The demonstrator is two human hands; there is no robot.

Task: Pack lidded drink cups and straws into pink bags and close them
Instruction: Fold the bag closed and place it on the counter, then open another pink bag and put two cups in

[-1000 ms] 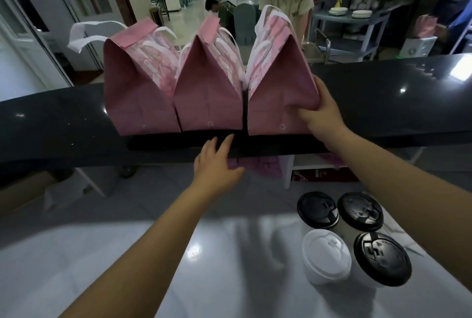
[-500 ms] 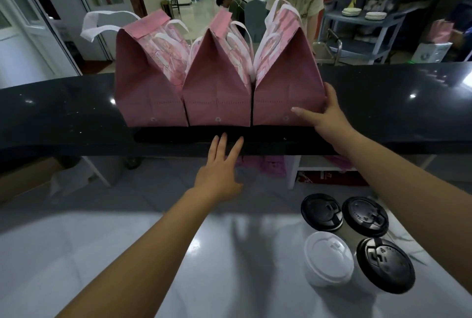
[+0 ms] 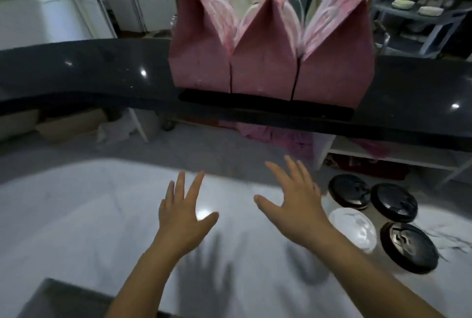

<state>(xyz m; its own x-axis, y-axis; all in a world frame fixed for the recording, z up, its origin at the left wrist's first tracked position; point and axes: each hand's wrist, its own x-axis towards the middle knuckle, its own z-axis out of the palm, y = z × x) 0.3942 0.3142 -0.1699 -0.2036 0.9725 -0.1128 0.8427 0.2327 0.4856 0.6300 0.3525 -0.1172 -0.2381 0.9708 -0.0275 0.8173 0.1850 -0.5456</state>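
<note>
Three closed pink bags with white handles stand side by side on the raised black counter [image 3: 76,67]: the left bag [image 3: 199,54], the middle bag [image 3: 263,57] and the right bag [image 3: 337,62]. Both of my hands hover over the white marble worktop [image 3: 76,210], well short of the bags. My left hand [image 3: 182,211] and my right hand [image 3: 291,201] are empty with fingers spread. To the right of my right hand stand several lidded cups: one with a white lid [image 3: 353,232] and three with black lids [image 3: 348,190] [image 3: 394,201] [image 3: 408,248]. No straws are visible.
Under the black counter there are pink bags [image 3: 278,136] lying flat and a white shelf [image 3: 393,154]. A cardboard box [image 3: 71,123] sits lower left. Behind the counter a person stands, another sits, and a blue cart [image 3: 421,19] carries white dishes.
My right hand let go of the right bag and drew back over the worktop. My left hand also pulled back from the counter edge. The view has shifted down and left.
</note>
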